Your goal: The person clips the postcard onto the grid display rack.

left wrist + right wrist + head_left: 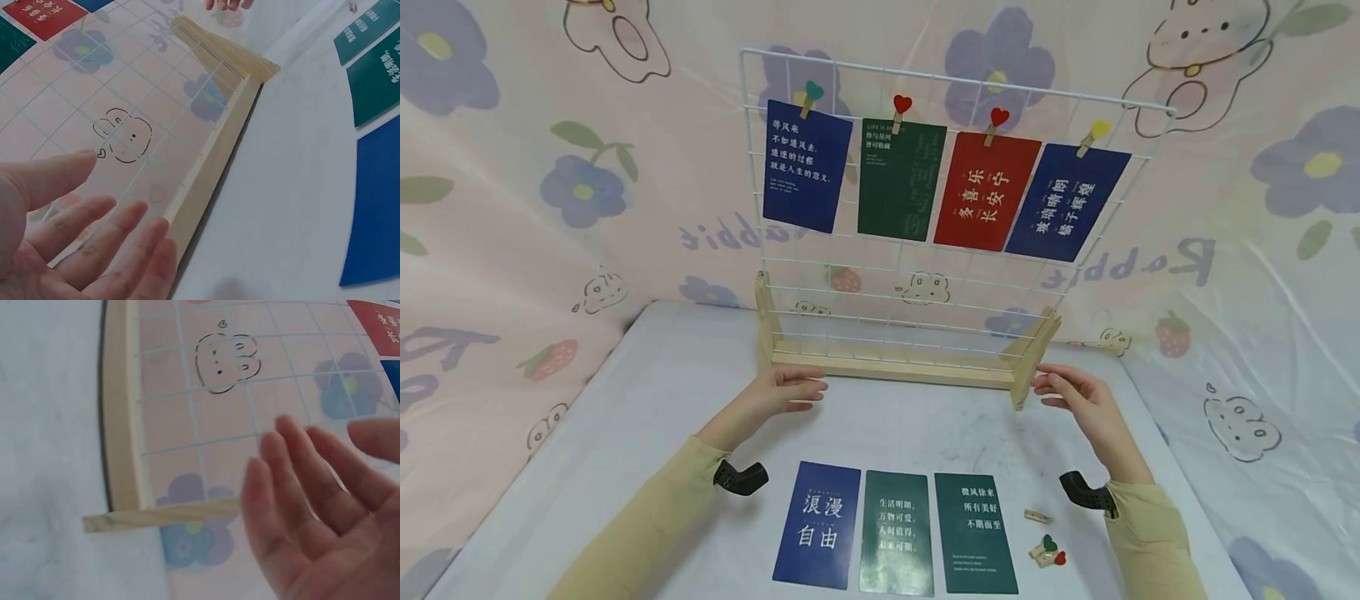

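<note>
A white wire grid (895, 312) stands in a wooden base (895, 375). Heart-topped clothespins hold a blue card (805, 167), a green card (901, 183), a red card (987, 192) and another blue card (1067, 204) along its upper part. My left hand (784, 392) is by the base's left end, fingers relaxed, holding nothing. Beside the right wooden upright (1033, 358), my right hand (1078, 396) has loosely bent fingers with nothing in them. In the right wrist view its fingers (300, 500) pass in front of the upright; contact is unclear.
A blue card (817, 542), a green card (897, 562) and a darker green card (970, 533) lie in a row on the white table (662, 367). Right of them are a wooden clothespin (1037, 517) and small heart clothespins (1047, 552). A patterned cloth (1225, 208) hangs behind.
</note>
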Motion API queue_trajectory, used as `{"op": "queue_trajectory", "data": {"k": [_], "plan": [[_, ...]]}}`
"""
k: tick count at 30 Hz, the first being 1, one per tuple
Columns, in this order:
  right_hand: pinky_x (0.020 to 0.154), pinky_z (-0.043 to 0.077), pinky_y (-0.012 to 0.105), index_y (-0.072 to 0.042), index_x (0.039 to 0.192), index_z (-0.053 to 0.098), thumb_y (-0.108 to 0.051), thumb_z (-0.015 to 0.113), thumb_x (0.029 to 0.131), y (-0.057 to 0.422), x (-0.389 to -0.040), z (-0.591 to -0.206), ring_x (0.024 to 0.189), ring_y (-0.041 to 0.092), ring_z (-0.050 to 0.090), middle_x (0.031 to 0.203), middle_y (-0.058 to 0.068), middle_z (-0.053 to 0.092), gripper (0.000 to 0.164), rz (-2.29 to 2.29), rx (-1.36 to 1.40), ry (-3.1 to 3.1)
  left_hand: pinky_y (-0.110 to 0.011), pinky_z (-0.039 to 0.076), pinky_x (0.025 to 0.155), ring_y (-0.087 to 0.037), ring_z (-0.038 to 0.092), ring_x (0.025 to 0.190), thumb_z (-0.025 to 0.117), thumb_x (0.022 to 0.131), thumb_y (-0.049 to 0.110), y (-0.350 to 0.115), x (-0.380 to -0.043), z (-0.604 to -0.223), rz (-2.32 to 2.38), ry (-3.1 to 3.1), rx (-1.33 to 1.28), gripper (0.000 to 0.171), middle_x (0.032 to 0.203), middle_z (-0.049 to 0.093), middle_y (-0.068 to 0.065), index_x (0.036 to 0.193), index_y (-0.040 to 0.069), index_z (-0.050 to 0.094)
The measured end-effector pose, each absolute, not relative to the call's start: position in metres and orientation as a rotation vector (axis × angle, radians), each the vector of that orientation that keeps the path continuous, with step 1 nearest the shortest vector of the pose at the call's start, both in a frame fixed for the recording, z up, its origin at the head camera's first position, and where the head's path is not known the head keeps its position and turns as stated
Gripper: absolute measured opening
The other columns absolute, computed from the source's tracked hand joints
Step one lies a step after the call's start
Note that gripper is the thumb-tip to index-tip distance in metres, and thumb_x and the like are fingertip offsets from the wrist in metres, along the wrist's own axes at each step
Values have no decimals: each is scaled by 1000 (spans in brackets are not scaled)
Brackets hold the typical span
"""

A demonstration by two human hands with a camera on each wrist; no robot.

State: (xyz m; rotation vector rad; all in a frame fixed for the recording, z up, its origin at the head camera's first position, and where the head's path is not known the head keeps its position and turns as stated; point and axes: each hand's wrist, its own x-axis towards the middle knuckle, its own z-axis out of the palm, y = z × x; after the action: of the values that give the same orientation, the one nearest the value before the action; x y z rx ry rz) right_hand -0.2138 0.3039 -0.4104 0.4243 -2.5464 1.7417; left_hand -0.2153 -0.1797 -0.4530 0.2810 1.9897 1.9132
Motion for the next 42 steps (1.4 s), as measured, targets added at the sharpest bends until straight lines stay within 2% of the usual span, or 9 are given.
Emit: {"op": "queue_trajectory", "data": {"k": [4, 8, 13, 17, 23, 31, 35, 42], "plan": [[81, 54, 25, 9, 132, 47, -27, 47, 103, 308, -204, -422, 96, 15, 64, 110, 20, 63, 47, 1702, 405, -2706, -45, 44, 99, -36, 53, 119, 61, 95, 14, -186, -206, -459, 1865, 1997, 269, 45, 134, 50, -26, 133, -6, 49], [81, 54, 27, 5, 131, 50, -27, 47, 102, 312, -196, -433, 98, 25, 64, 113, 26, 61, 43, 1693, 395, -2801, -46, 44, 99, -37, 52, 119, 60, 96, 15, -193, -198, -465, 1830, 2011, 258, 47, 133, 50, -27, 134, -9, 46], [83, 54, 27, 5, 130, 52, -26, 48, 102, 317, -187, -442, 101, 33, 62, 114, 25, 62, 42, 1689, 416, -2896, -46, 44, 99, -36, 54, 118, 59, 96, 18, -204, -187, -470, 1803, 1993, 204, 49, 131, 53, -25, 135, -9, 45], [83, 53, 27, 4, 130, 53, -29, 49, 102, 321, -182, -447, 102, 31, 61, 113, 22, 63, 44, 1684, 376, -2974, -43, 47, 97, -34, 55, 116, 60, 96, 20, -210, -180, -472, 1790, 1994, 154, 51, 129, 55, -24, 135, -8, 45], [82, 52, 26, 3, 128, 55, -33, 49, 101, 327, -171, -453, 100, 21, 61, 113, 18, 64, 45, 1691, 310, -3058, -38, 50, 93, -29, 58, 112, 61, 95, 21, -214, -175, -478, 1787, 1978, 76, 51, 126, 58, -21, 134, -8, 47], [80, 52, 28, 6, 126, 56, -31, 49, 101, 332, -159, -460, 99, 21, 61, 114, 19, 65, 45, 1760, 275, -3104, -35, 52, 90, -25, 61, 107, 60, 96, 18, -217, -169, -486, 1787, 1939, 63, 49, 122, 60, -20, 133, -10, 47], [79, 52, 28, 6, 127, 56, -30, 48, 102, 334, -154, -463, 98, 19, 60, 115, 18, 64, 44, 1768, 277, -3110, -36, 52, 90, -27, 61, 107, 60, 96, 17, -216, -167, -487, 1790, 1938, 83, 48, 123, 60, -22, 132, -11, 47], [76, 52, 28, 8, 126, 56, -27, 47, 102, 335, -147, -471, 93, 16, 60, 113, 19, 64, 43, 1830, 321, -3094, -35, 54, 85, -25, 63, 99, 66, 92, 20, -209, -160, -488, 1733, 1990, 62, 48, 117, 64, -18, 129, -9, 52]]}}
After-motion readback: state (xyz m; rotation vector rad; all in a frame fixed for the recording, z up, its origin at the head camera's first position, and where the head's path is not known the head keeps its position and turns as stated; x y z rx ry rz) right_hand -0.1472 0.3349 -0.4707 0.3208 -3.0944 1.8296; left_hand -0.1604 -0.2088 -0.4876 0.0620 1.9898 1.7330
